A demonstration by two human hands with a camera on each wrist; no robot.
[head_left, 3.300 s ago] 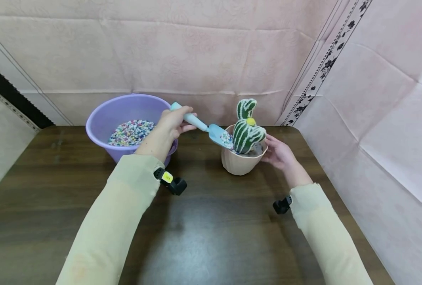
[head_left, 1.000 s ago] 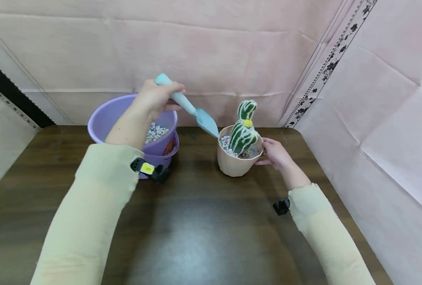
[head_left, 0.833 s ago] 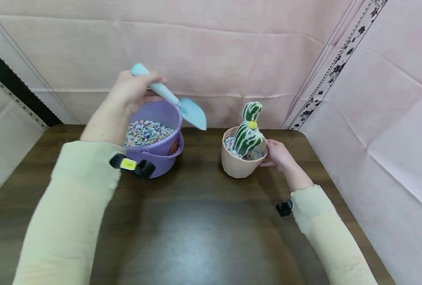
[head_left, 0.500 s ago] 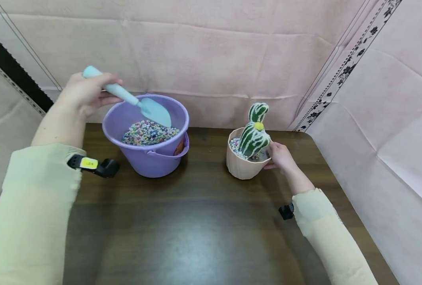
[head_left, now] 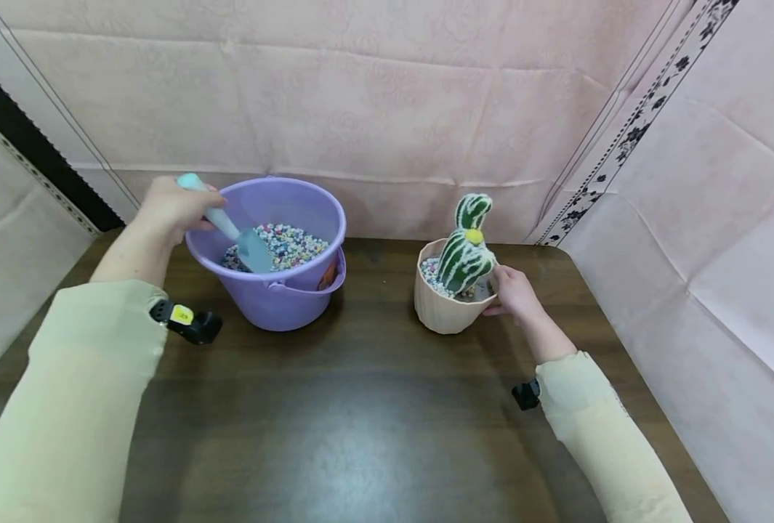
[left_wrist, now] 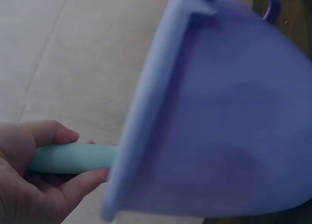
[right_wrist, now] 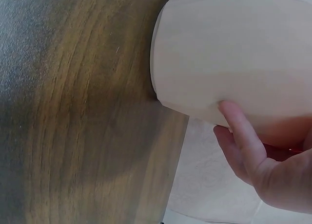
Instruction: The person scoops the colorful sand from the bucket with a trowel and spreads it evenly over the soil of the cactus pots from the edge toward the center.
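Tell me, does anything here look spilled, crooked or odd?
Slightly, in the pot: colourful pebbles cover the side nearer the bucket, while a grey patch shows near the right hand, so it looks unevenly filled. I see no obvious spill.

Head view is bright, tabletop (head_left: 354,476) glares at six o'clock; left wrist looks dimmer, bucket (left_wrist: 224,117) soft.

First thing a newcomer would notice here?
Probably the big purple bucket on the table's left, with multicoloured granules inside and a light-blue trowel dipping in from the person's left grip. Next, to its right, the green-and-white striped cactus with a yellow flower, standing in a cream pot held at its right side by the right grip.
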